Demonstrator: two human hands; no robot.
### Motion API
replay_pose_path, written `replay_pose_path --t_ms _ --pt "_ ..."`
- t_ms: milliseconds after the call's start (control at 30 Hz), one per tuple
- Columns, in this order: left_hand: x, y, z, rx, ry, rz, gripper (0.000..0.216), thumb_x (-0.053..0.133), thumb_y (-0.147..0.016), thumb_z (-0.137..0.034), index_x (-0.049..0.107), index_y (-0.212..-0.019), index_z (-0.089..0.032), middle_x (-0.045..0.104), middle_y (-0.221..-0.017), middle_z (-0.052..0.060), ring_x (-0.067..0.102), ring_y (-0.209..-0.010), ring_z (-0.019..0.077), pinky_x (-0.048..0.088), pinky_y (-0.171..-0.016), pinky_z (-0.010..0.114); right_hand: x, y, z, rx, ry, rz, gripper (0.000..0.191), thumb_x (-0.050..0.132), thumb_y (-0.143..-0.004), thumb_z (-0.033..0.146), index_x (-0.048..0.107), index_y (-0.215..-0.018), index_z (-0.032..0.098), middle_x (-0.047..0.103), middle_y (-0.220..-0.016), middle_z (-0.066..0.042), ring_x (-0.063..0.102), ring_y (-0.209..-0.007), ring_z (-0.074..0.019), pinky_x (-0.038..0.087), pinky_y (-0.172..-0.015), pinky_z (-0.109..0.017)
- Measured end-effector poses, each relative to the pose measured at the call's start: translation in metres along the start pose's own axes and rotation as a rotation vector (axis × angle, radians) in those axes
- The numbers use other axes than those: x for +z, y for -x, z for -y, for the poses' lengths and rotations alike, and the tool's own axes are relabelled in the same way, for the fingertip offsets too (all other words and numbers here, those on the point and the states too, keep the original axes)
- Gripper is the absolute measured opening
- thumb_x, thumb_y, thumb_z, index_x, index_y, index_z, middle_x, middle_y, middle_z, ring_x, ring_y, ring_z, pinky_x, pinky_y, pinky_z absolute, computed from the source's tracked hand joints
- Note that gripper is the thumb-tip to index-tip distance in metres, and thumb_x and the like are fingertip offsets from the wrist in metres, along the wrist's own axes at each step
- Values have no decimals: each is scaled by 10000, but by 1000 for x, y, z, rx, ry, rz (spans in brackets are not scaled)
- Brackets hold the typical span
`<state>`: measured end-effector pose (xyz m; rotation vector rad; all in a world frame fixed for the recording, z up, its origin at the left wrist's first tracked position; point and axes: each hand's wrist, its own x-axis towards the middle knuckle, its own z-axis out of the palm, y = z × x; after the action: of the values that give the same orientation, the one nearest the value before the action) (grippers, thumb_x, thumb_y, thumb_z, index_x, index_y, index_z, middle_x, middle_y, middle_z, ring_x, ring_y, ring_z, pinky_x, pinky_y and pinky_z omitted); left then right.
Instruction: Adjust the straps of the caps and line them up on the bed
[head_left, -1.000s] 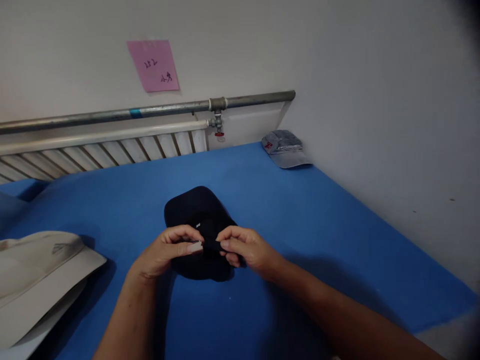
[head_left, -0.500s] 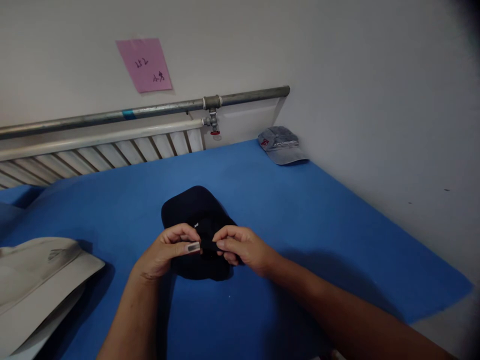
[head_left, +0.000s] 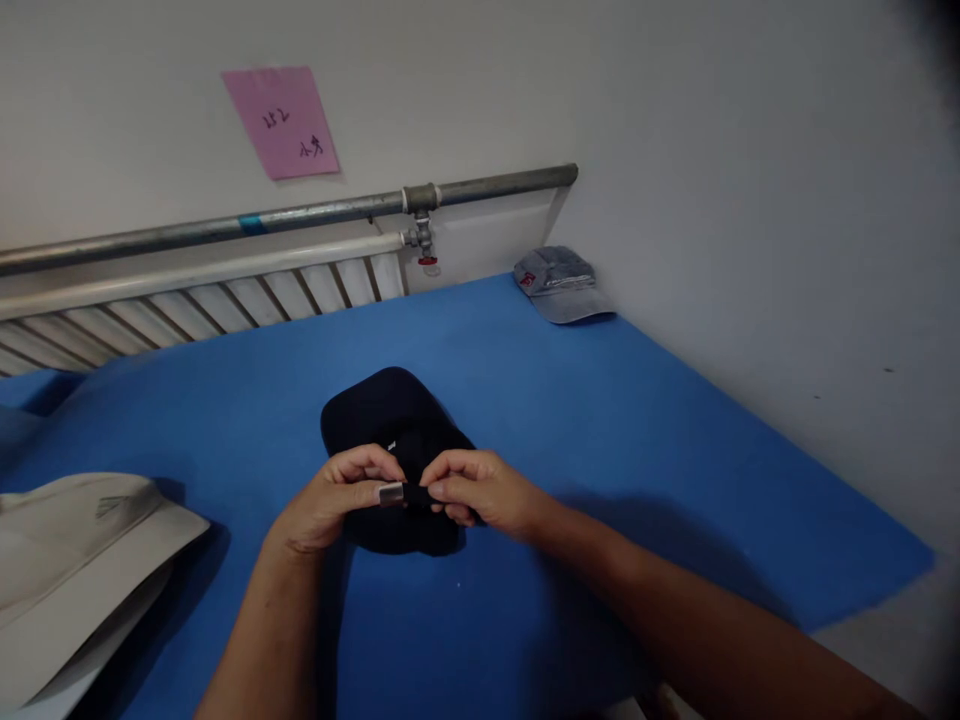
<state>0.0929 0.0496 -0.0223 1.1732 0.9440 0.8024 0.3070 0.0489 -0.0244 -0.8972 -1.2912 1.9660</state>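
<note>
A black cap [head_left: 386,410] lies on the blue table top [head_left: 600,420] in front of me. Both my hands meet over its near side. My left hand [head_left: 337,495] pinches a small silver buckle [head_left: 390,492] at the cap's back strap. My right hand [head_left: 480,488] pinches the black strap [head_left: 417,493] just right of the buckle. The fingers of both hands are curled shut on these parts.
A grey-blue cap [head_left: 561,284] sits in the far corner by the wall. A beige cap [head_left: 67,560] lies at the left edge. A white radiator [head_left: 187,300] and a metal pipe [head_left: 300,212] with a valve run along the back wall under a pink note [head_left: 281,122].
My hands have stayed on the strap and buckle, with the fingertips drawn slightly closer together. The view has shifted a little, so the scene sits slightly higher and further left.
</note>
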Motion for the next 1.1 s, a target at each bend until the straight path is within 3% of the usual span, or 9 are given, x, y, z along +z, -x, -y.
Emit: replay_pose_path --t_ms 467,667,900,1100 --pt "5 0 -1 -45 -38 50 82 723 -753 -247 716 -814 -193 682 -725 -6 589 -690 101 431 -657 198 0 -2 1 40 41 -54 62 557 -749 143 618 -752 156 498 -512 69 374 -397 -36 259 -400 -190" --pt "7 -2 -1 -41 15 64 104 722 -760 -247 699 -847 -194 679 -769 -8 593 -708 98 436 -663 189 5 0 1 -23 24 -38 39 593 -770 203 576 -787 172 563 -599 47 404 -438 -45 290 -438 -199" --pt "3 -2 2 -22 120 166 171 745 -725 -245 679 -863 -169 690 -773 8 607 -664 89 432 -598 158 1 3 1 -153 131 -55 93 624 -719 138 592 -797 180 562 -689 43 521 -658 -86 402 -658 -239" --pt "6 -2 2 -44 94 139 174 748 -706 -154 674 -861 -178 684 -774 -12 616 -676 78 441 -611 146 4 5 5 -214 236 -69 57 617 -755 178 591 -805 188 566 -727 35 521 -685 -96 417 -670 -253"
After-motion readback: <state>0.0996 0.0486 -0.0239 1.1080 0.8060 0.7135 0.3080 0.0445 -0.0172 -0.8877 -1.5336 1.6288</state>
